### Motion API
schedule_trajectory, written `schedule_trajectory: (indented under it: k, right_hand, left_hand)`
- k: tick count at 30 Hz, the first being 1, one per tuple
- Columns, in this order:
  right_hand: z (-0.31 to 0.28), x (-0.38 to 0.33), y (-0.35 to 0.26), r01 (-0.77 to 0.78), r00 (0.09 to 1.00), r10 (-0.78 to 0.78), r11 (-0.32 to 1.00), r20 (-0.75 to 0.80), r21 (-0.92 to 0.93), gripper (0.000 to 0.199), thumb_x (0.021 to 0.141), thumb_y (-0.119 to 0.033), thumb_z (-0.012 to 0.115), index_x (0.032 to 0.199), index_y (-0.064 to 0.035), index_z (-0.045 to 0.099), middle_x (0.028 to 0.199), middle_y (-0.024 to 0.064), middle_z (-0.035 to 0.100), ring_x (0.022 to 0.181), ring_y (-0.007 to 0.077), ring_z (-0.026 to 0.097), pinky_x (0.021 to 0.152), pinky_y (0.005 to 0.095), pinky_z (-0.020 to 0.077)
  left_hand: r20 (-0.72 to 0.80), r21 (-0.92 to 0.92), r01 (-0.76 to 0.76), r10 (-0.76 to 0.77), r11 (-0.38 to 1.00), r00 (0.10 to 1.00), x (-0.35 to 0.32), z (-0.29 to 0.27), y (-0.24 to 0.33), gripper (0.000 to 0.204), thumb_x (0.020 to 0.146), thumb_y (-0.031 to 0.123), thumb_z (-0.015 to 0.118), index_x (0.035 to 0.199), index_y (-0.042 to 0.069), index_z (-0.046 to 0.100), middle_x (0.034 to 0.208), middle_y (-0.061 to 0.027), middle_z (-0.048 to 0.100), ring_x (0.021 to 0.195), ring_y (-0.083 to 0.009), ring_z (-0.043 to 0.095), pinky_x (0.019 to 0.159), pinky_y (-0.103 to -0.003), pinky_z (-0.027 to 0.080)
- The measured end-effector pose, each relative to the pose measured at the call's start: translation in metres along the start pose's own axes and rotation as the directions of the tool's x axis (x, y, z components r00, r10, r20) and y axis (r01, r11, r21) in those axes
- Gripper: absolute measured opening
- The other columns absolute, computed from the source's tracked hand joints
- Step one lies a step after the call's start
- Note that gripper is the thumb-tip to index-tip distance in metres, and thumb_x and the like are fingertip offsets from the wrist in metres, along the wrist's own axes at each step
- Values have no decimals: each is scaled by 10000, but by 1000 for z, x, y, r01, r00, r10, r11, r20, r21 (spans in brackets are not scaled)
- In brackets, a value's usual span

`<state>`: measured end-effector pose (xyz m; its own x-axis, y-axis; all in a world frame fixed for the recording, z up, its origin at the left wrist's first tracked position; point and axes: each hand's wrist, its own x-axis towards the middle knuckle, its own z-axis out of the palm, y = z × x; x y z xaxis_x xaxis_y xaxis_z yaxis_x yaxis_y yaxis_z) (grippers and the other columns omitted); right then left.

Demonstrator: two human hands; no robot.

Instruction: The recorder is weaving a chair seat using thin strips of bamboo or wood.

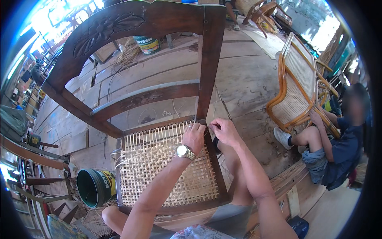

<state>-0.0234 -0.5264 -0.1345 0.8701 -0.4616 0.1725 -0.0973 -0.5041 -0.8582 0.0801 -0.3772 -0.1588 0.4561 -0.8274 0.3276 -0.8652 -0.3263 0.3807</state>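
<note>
A dark brown wooden chair (207,59) with a carved back stands before me, its woven cane seat (167,175) across my lap. My left hand (193,137), with a wristwatch (184,151) on its wrist, rests on the weave near the seat's back right corner, fingers bent and close together. Just outside the side rail, my right hand (225,130) is closed in a pinch beside the left fingertips. Something thin and dark shows between the two hands, too small to name. Toward the chair back the strands run mostly one way; nearer me they cross in a grid.
A dark green bucket (88,187) lies tipped at the left, and another bucket (147,44) stands beyond the chair back. At the right, a seated person (338,143) holds a rattan chair with cane panels (292,85). Fibre bundles (129,52) and scraps lie on the board floor.
</note>
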Motion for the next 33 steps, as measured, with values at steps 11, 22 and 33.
schedule_trajectory:
  k: [11, 22, 33]
  right_hand:
    - [-3, -6, -12, 62, 995, -88, 931, -56, -359, 115, 859, -124, 621, 890, -36, 688, 881, 160, 694, 820, 364, 673, 722, 449, 531]
    - [-1, -7, -10, 70, 996, -81, 970, -38, -233, 108, 860, -96, 612, 888, -15, 677, 875, 190, 692, 833, 381, 670, 732, 452, 525]
    - [0, -5, 18, 3, 1000, -8, 970, -20, -243, 107, 851, -63, 617, 929, -12, 670, 878, 218, 688, 852, 385, 676, 765, 454, 518]
  left_hand:
    - [-105, -148, 48, -64, 988, 992, 7, 2, 10, 115, 853, 125, 614, 946, 74, 571, 916, -140, 632, 856, -359, 599, 769, -478, 469]
    - [216, -541, 124, -5, 832, 976, 19, -9, -27, 237, 904, 281, 703, 995, 63, 717, 925, -104, 681, 842, -234, 660, 764, -371, 522]
    - [458, -558, 172, 127, 812, 880, 29, -33, -21, 164, 919, 165, 685, 1074, 114, 706, 1052, -70, 686, 963, -169, 645, 862, -352, 512]
